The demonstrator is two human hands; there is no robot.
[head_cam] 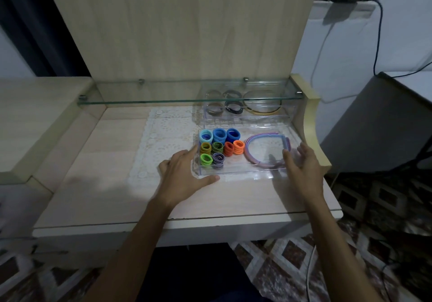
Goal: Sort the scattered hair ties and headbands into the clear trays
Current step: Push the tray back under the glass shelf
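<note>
Glass shelf (145, 99), lace mat (163, 138), black cable (377, 32)

You have the near clear plastic tray (233, 173) at centre frame on the pale wooden desk (93, 184), over the white lace mat (159, 138). In it, bundled elastic hair ties (218, 147) fill the left part and curved plastic headbands (264, 147) the right. Behind it, toward the upper right, a second clear tray (247, 112) sits under the glass shelf (187, 96).
</note>
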